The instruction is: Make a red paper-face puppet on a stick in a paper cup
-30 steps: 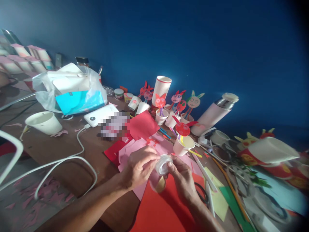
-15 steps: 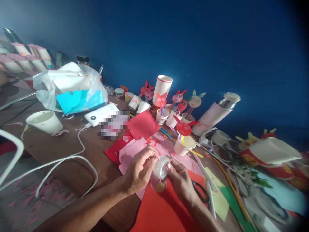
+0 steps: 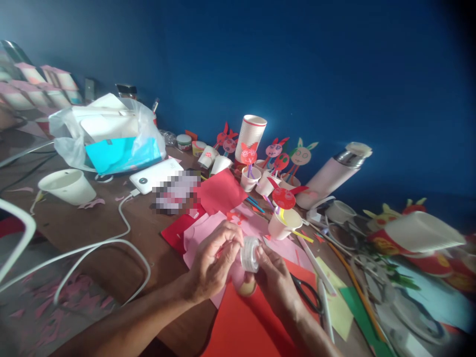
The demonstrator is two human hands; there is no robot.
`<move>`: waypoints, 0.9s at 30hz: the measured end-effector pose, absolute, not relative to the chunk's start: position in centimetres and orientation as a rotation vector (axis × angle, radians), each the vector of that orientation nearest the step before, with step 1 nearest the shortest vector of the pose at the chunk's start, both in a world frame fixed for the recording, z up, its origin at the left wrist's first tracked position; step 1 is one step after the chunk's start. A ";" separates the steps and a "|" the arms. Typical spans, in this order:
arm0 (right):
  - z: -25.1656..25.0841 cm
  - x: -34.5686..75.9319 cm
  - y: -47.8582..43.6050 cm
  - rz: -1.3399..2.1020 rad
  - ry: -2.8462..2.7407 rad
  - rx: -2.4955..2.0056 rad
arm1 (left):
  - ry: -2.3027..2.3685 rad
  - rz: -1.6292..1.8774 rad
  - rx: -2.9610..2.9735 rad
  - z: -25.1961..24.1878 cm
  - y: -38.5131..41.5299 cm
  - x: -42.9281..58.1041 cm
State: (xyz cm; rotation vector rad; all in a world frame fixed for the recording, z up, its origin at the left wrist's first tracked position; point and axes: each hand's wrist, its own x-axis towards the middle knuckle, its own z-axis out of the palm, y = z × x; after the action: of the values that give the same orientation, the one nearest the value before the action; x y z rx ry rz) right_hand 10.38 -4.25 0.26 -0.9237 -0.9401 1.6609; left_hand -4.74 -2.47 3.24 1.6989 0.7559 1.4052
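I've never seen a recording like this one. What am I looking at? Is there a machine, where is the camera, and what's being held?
There's no machine here. These are a person's two bare hands, filmed by one camera worn on the head, looking forward and down. The left hand and right hand together hold a clear roll of adhesive tape above sheets of pink paper and red paper. The wooden table also holds scissors, a paper cup and a vacuum flask.

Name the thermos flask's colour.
Thermos flask: pale pink, steel neck; best in the head view.
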 end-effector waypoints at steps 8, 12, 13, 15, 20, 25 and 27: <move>0.5 10.0 -4.5 1.701 -0.781 -1.176 | 0.815 1.404 1.559 3.1 -2.3 -4.6; 0.6 10.0 -4.3 1.746 -0.711 -1.124 | 0.905 1.349 1.454 3.4 -1.8 -4.7; 0.8 10.0 -4.3 1.743 -0.706 -1.112 | 0.946 1.334 1.427 3.5 -1.7 -4.7; 1.1 10.0 -4.2 1.733 -0.720 -1.109 | 1.028 1.307 1.380 3.6 -1.6 -4.7; 1.2 10.0 -4.1 1.763 -0.870 -1.142 | 1.137 1.166 1.220 3.3 -1.4 -4.7; 0.6 10.5 -4.0 1.660 -0.995 -1.253 | 1.121 1.128 1.170 3.4 -1.3 -4.8; 0.6 10.8 -4.1 1.532 -1.099 -1.337 | 1.119 1.136 1.150 3.6 -1.3 -4.8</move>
State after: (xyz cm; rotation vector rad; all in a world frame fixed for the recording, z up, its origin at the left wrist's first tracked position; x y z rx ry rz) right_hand 10.80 -4.06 0.57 -1.3373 -1.0989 1.5325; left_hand -4.79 -1.29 3.62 1.1500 1.1185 1.1358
